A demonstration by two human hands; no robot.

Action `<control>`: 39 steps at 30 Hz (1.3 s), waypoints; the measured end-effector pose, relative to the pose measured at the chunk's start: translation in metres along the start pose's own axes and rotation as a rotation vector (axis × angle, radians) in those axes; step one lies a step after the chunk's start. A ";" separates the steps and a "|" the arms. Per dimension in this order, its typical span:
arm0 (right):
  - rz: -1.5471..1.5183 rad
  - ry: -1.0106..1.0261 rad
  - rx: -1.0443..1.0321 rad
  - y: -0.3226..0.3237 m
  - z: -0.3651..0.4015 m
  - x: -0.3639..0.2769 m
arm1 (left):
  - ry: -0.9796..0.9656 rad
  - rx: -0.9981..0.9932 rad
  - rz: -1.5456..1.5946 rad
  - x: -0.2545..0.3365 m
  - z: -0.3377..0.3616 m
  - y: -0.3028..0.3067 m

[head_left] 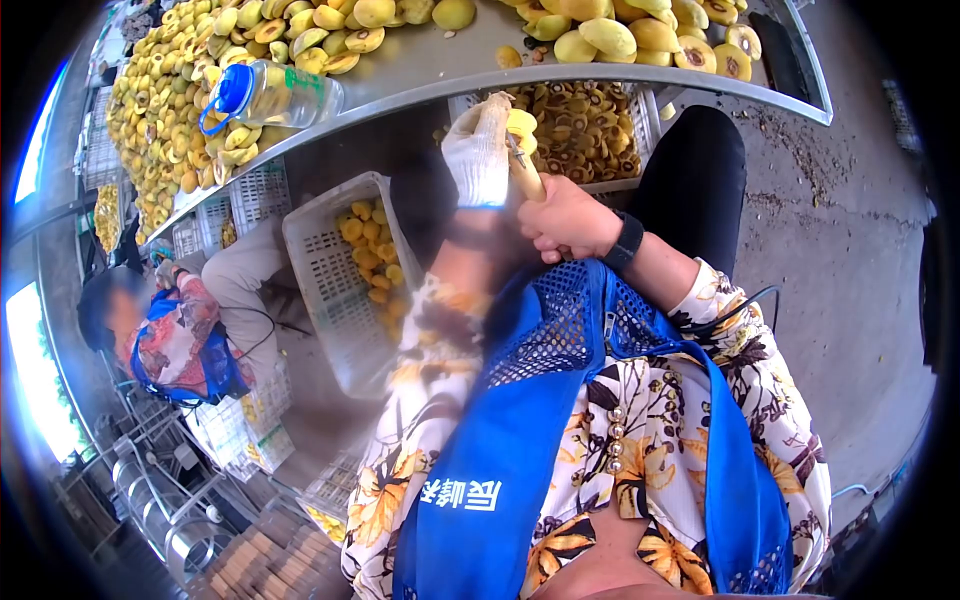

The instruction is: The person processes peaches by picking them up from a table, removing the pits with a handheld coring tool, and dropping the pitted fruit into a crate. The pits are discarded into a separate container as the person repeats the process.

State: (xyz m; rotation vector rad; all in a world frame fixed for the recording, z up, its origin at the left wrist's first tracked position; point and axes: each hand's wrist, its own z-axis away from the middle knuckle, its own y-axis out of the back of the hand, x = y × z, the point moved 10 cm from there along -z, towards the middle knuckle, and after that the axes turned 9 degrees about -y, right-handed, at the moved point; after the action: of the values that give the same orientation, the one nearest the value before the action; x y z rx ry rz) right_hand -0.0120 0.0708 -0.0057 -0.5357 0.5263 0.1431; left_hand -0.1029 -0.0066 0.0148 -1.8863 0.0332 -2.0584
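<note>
The floral shirt (650,460) is nearest; beyond, toward twelve o'clock, the gloved left hand (478,160) grips a yellow fruit (521,123) at its two o'clock. The right hand (572,220) wraps a wooden-handled tool (526,178), long axis aimed at eleven o'clock, toward the fruit.

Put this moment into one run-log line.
left hand: gloved, holding yellow fruit | right hand: bare, gripping wooden-handled tool | blue-capped bottle: on table
</note>
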 end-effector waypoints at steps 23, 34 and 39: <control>-0.059 0.226 -0.219 -0.024 -0.002 -0.011 | 0.402 0.069 0.404 -0.038 0.005 0.015; 0.601 0.275 0.316 0.035 -0.013 -0.028 | -0.545 0.387 -1.314 0.137 -0.019 0.199; 0.629 0.278 0.273 0.041 -0.024 -0.023 | -0.680 -0.107 -1.357 0.119 -0.127 0.031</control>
State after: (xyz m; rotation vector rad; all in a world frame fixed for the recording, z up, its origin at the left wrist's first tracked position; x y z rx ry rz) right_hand -0.0535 0.0937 -0.0299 -0.1062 0.9610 0.5923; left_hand -0.2253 -0.0953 0.1072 -2.9667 -1.7230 -1.7579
